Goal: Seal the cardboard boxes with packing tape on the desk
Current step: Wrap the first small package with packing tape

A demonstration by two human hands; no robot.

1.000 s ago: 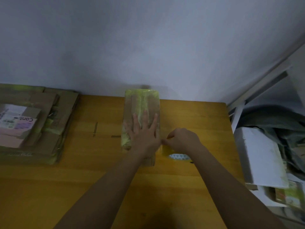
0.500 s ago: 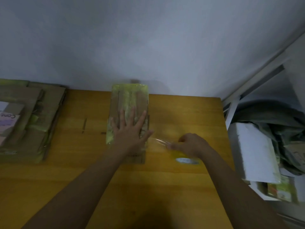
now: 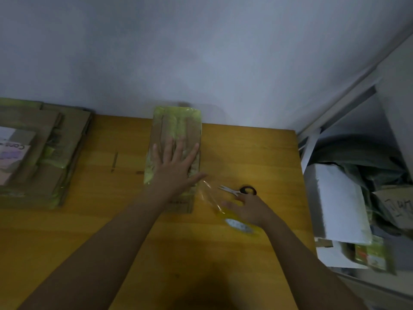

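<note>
While the stack of flat boxes (image 3: 33, 153) waits at the left edge of the desk (image 3: 100, 231), with a pale label where only "Con" can be read, the work is on the box (image 3: 176, 135) in the middle, against the wall. The left hand (image 3: 176, 168) lies flat on its lid, fingers straight and spread, pressing it down. From near the thumb a clear strip of tape (image 3: 209, 193) runs right and toward the person, to the yellow tape roll (image 3: 240, 223), which the right hand (image 3: 248, 209) covers; whether its fingers clamp the roll cannot be told. Scissors (image 3: 238, 190) lie just beyond this hand. The strip seems pulled out and ready for cutting, so the next move probably needs the scissors while the tape is kept tight. Further right, a sheet in the clutter (image 3: 357, 209) has handwriting, not readable
</note>
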